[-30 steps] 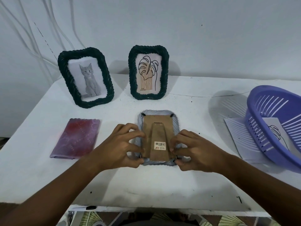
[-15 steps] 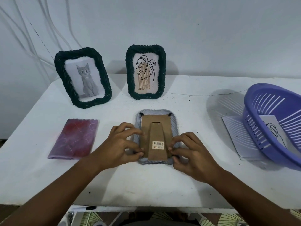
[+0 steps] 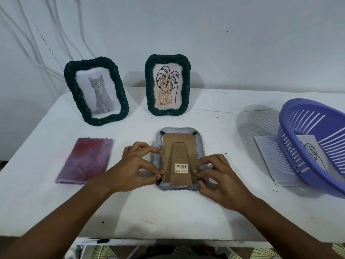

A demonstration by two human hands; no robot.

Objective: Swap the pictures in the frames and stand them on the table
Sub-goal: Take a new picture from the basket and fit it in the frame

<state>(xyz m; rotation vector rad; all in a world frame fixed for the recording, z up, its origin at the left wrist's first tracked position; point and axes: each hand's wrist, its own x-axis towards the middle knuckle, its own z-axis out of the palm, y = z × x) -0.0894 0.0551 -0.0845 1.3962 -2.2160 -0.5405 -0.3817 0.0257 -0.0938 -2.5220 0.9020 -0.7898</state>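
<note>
Gripping braided grey frame (image 3: pixel 158 146), cardboard-backed.

Picture frames: three (image 3: pixel 96 90) (image 3: pixel 167 85) (image 3: pixel 179 158) on my worktop (image 3: pixel 168 212) — two dark green ones standing upright at the back, one pale grey one lying face down in front of me.
Pictures showing in frames: two — a grey kitten (image 3: pixel 100 95) and a line-drawn leaf (image 3: pixel 167 85).
Loose printed sheets: at least one (image 3: pixel 268 152), lying partly under the basket; I cannot tell if there are more.
Baskets: one, purple plastic (image 3: pixel 313 146).
Folded cloths: one, reddish purple (image 3: pixel 85 160).
Barcode stickers: one (image 3: pixel 181 168), on the grey frame's cardboard back.
My hands: two — left hand (image 3: pixel 134 168), right hand (image 3: pixel 218 177).
</note>
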